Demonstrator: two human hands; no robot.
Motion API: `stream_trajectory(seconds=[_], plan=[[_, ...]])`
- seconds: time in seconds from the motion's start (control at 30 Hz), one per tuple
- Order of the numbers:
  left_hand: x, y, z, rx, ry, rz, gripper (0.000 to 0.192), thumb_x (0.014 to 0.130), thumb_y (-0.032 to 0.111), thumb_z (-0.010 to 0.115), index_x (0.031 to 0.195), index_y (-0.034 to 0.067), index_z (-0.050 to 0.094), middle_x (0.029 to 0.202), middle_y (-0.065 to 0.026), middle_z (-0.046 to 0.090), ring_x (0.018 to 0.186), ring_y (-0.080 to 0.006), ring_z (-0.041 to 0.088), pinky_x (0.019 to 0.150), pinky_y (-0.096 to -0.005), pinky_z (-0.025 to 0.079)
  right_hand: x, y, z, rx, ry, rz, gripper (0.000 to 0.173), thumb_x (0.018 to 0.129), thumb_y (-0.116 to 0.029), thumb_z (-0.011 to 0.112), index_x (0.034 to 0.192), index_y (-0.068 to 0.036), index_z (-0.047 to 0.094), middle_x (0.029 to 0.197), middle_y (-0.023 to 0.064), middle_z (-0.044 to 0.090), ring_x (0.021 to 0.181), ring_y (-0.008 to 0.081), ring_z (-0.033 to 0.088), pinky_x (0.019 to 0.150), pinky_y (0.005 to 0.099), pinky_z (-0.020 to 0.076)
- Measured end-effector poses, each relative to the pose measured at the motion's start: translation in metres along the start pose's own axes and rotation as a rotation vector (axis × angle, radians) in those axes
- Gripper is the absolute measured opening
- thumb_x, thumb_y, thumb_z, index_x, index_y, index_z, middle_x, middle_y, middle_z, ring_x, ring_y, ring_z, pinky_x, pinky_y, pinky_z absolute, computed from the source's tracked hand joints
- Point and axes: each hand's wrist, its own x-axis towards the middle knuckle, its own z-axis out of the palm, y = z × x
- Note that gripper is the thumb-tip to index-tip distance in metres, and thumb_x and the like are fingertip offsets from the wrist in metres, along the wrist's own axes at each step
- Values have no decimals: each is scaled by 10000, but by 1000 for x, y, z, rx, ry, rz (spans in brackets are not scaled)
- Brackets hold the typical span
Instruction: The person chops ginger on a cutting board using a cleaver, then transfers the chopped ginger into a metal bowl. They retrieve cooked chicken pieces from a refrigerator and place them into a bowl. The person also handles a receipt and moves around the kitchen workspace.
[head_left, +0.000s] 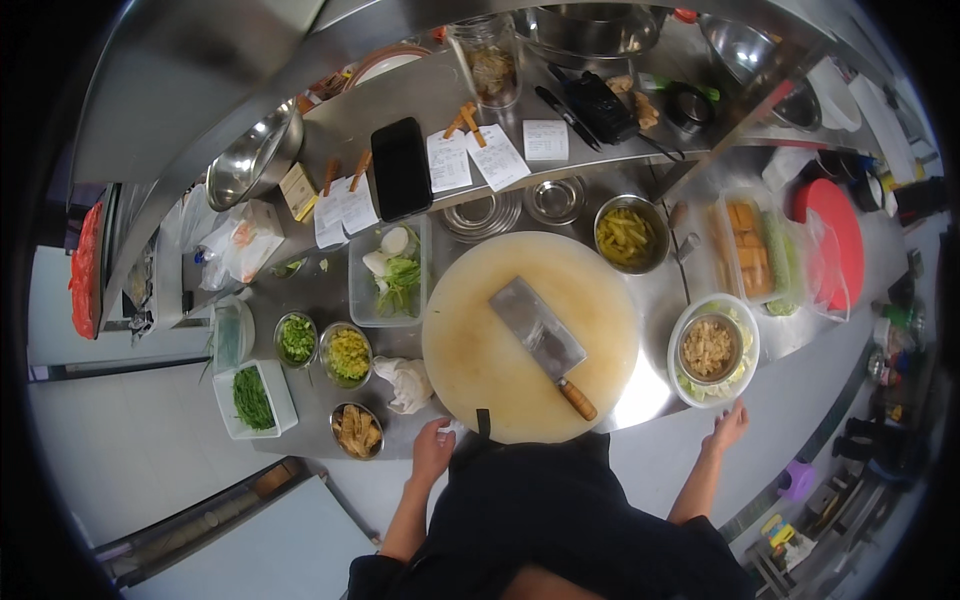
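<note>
A Chinese cleaver with a wooden handle lies flat on the round cutting board, handle towards me. My left hand is at the counter's front edge, left of the board and below a crumpled white cloth; nothing shows in it. My right hand is just below a white plastic bowl, fingertips near its rim; whether they touch it I cannot tell. Inside that bowl a steel bowl of minced, pale food sits on chopped leaves. Steel bowls of chopped scallion, yellow-green bits and brown pieces stand at the left.
Behind the board are a plastic tub of greens and a steel bowl of green pickled strips. A steel shelf above bears a black phone, paper slips and a glass jar. A tub of orange blocks stands right.
</note>
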Motion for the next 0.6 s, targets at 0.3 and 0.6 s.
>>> stream_trajectory(seconds=[0.3, 0.6], plan=[[48, 3, -20, 395, 327, 158, 508, 804, 72, 754, 1295, 91, 627, 1269, -205, 599, 1187, -390, 570, 994, -475, 496, -182, -30, 62, -412, -636, -822, 243, 801, 15, 742, 1022, -16, 646, 867, 87, 648, 804, 207, 631, 748, 340, 520], [133, -30, -38, 283, 108, 124, 696, 784, 78, 832, 1399, 109, 510, 1268, -238, 539, 1176, -466, 552, 1002, -507, 475, -264, -71, 126, -499, -1098, -866, 395, 706, -85, 881, 1054, -58, 696, 931, 120, 651, 857, 341, 638, 747, 423, 532]])
